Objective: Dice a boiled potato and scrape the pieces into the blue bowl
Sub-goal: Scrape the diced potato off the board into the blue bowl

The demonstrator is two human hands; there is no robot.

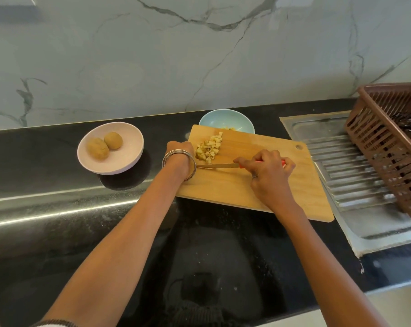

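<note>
A heap of diced potato pieces (209, 147) lies at the far left end of the wooden cutting board (247, 185). My right hand (268, 171) grips a red-handled knife (218, 165), whose blade lies flat on the board just in front of the heap and points left. My left hand (179, 151) rests at the board's left edge beside the pieces, its fingers hidden behind the wrist and bangles. The blue bowl (225, 120) stands just behind the board's far edge, with a few pieces inside.
A pink bowl (129, 159) with two whole boiled potatoes (104, 145) sits on the black counter to the left. At the right, a steel drainboard (355, 175) carries a brown plastic basket (388, 142). A marble wall rises behind.
</note>
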